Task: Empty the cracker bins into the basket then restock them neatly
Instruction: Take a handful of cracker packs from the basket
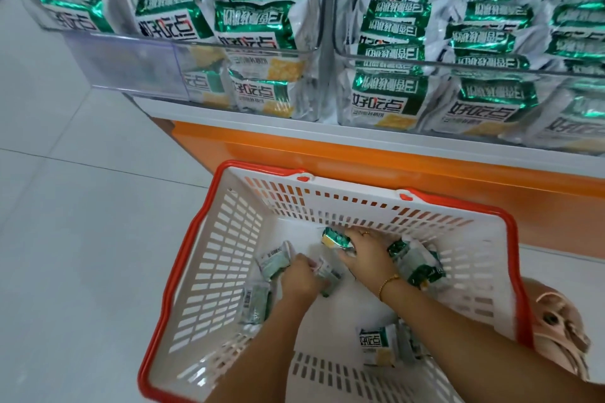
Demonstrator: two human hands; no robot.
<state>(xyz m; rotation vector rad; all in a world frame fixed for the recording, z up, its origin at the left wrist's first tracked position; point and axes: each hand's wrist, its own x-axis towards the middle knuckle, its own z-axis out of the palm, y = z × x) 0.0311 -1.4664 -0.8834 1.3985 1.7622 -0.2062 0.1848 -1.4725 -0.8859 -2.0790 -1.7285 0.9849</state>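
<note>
- The pale tiled floor [82,206] carries everything.
- On the orange-fronted shelf [360,160] we see two clear cracker bins, the left bin [131,65] with a bare front corner and the right bin [458,69] packed.
- The basket [183,258] stands on the floor just below the bins, nearly emptied; we judge restocking is well along.
- The left grip [299,275] curls round a packet [329,271].
- The right grip [366,253] lies over a green packet [335,239]; we cannot tell whether it is pinching it.
- A stray packet [376,343] lies behind both grips, nearer the right arm.
</note>
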